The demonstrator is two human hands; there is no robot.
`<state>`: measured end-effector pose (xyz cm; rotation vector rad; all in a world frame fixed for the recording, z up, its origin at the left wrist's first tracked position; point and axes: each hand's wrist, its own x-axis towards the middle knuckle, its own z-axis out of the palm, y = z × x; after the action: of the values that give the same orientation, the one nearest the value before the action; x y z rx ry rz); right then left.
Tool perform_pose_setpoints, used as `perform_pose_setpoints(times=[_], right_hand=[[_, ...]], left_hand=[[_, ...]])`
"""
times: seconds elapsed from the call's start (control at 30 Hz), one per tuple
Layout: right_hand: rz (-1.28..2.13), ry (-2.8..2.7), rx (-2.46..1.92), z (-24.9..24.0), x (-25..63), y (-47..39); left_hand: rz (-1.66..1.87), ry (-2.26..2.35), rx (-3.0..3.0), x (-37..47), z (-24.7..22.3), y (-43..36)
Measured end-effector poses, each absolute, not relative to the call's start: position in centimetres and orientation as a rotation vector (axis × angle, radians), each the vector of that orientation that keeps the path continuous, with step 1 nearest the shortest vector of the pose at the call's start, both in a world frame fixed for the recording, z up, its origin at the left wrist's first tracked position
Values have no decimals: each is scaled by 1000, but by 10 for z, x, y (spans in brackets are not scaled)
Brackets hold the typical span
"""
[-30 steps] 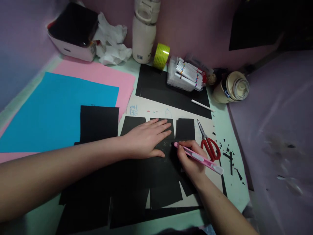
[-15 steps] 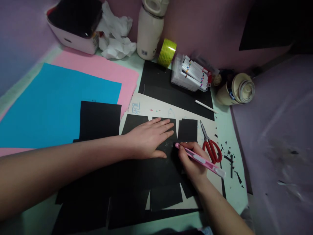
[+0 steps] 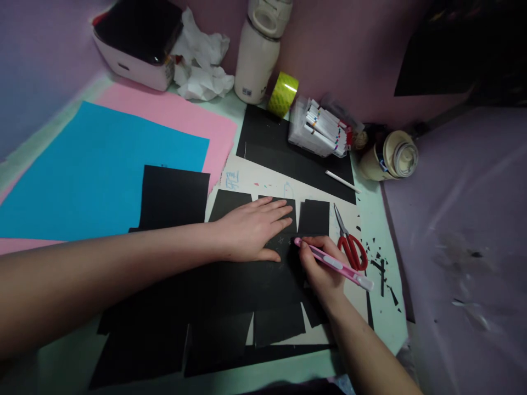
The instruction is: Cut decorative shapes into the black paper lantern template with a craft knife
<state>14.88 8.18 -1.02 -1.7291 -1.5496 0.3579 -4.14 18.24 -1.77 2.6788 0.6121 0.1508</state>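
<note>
My left hand (image 3: 255,227) lies flat, fingers spread, on a large black paper sheet (image 3: 247,288) whose edges are cut into flaps. My right hand (image 3: 323,269) grips a slim pink utility knife (image 3: 333,263) with a pale slider and end cap. The knife slants over the sheet's right part, its front end close to the paper; I cannot make out a blade. Faint pale marks show on the black paper between my hands. Red-handled scissors (image 3: 349,241) lie just beyond my right hand, blades pointing away.
Blue paper (image 3: 111,170) lies on pink paper (image 3: 209,118) at left. Black scraps (image 3: 382,274) are scattered at right. Along the back stand a white bottle (image 3: 256,60), yellow tape (image 3: 284,94), a box of markers (image 3: 321,129), a beige cup (image 3: 387,156) and crumpled tissue (image 3: 201,60).
The view has shifted slightly. My left hand stays flat on the black paper, and my right hand with the utility knife has barely moved.
</note>
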Motion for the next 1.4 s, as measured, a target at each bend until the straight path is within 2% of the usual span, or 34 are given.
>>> perform_pose_setpoints(times=[0.67,0.93,1.17,1.4], right_hand=[[337,-1594,-1738,-10,149,82],[458,-1736,-1824,6,143,82],[299,-1634,-1801,-14,136,74],[315,-1611,-1751,-19,138,74]], left_hand=[[156,613,2667,-40,-19,183],[204,597,2702,-41,-22,182],[201,606,2699,-40,-19,182],[176,618,2706,-39,-18,182]])
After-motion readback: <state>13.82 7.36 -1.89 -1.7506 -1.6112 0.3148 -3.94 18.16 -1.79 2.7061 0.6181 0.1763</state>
